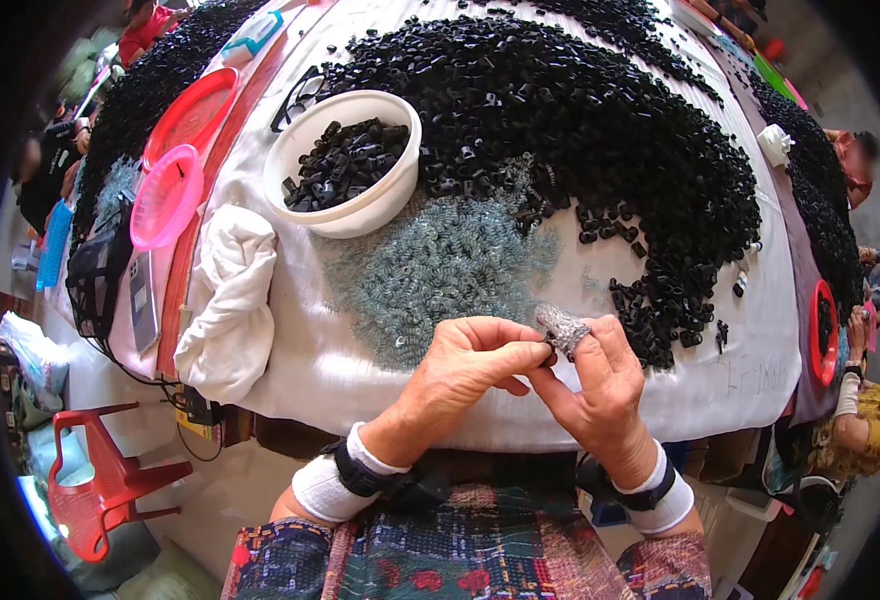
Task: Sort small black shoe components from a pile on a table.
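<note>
Over the table's near edge, my left hand [472,362] and my right hand [600,385] meet fingertip to fingertip. Both pinch one small black plastic piece [550,356], mostly hidden by the fingers. A grey, crinkled finger wrap [563,326] covers a finger of my right hand. Just beyond my left hand lies a heap of small silvery coil springs [450,265]. Behind and to the right spreads a large pile of small black plastic pieces [580,110]. A white bowl [400,190] partly filled with black pieces stands beside the springs.
A crumpled white cloth [228,300] lies at left, near a pink basket [192,185], a red tray [225,90] and a phone [143,300]. A red plastic chair [110,470] stands on the floor at left. Other people sit at neighbouring tables on both sides.
</note>
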`<act>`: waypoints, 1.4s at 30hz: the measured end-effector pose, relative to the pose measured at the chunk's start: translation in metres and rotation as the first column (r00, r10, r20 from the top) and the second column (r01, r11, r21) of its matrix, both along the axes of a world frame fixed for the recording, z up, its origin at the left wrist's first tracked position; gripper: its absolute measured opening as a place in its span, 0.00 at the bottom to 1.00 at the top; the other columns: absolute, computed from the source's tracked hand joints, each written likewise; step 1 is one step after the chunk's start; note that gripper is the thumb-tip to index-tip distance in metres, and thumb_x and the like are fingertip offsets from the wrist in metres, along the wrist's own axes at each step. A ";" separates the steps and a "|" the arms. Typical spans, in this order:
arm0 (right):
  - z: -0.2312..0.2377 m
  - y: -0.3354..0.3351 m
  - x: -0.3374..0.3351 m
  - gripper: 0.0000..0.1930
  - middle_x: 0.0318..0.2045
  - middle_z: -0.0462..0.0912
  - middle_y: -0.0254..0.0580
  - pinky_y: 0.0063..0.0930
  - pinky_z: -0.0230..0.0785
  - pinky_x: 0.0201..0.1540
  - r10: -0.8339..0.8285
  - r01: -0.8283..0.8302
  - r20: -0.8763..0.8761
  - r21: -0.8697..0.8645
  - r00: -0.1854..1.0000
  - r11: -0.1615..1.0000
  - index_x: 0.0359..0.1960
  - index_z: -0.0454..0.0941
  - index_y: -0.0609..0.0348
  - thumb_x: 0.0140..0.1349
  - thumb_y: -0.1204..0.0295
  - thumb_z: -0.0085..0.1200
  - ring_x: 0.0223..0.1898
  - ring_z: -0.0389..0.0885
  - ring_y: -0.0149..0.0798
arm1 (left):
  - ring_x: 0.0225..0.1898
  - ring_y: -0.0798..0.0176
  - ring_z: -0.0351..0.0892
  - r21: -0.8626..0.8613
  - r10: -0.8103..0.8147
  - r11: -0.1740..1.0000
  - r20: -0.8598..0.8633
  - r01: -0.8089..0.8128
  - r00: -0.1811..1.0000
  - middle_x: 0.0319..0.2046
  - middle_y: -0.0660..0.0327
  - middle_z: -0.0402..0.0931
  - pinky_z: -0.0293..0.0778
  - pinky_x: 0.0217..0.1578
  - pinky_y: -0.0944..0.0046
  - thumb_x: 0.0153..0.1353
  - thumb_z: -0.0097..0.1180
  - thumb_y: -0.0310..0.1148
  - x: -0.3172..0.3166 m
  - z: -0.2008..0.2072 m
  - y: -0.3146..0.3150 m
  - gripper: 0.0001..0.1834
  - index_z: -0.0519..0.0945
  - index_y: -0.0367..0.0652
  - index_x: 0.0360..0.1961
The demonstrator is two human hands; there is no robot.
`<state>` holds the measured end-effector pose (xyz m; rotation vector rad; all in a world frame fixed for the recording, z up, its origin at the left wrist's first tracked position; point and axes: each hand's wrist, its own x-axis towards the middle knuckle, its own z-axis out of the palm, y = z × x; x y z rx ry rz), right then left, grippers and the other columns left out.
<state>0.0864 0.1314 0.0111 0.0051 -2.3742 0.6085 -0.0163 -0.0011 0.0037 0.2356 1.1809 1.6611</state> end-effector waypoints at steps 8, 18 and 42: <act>-0.003 -0.002 0.002 0.15 0.27 0.74 0.45 0.34 0.68 0.25 0.026 -0.026 0.003 -0.086 1.000 0.996 0.30 0.76 0.67 0.40 0.78 0.67 0.25 0.72 0.45 | 0.33 0.70 0.80 0.050 -0.035 0.998 -0.001 0.035 0.999 0.33 0.59 0.82 0.78 0.33 0.71 0.59 0.60 0.33 -0.006 -0.007 -0.003 0.12 0.81 0.34 0.39; -0.001 -0.001 0.003 0.16 0.30 0.73 0.49 0.36 0.69 0.28 -0.034 0.035 0.013 -0.081 0.999 0.996 0.32 0.76 0.67 0.39 0.77 0.65 0.29 0.73 0.48 | 0.37 0.67 0.81 0.039 -0.097 0.995 0.012 0.096 0.995 0.36 0.55 0.82 0.78 0.35 0.71 0.60 0.60 0.34 -0.007 -0.001 -0.006 0.14 0.81 0.33 0.41; -0.007 0.083 0.015 0.04 0.30 0.76 0.54 0.39 0.69 0.38 -0.302 0.293 0.208 0.071 0.931 0.953 0.33 0.72 0.67 0.55 0.82 0.49 0.34 0.75 0.54 | 0.31 0.61 0.84 0.220 0.218 0.949 0.067 -0.228 0.974 0.33 0.55 0.82 0.82 0.27 0.65 0.65 0.51 0.37 -0.066 0.017 -0.021 0.14 0.77 0.37 0.43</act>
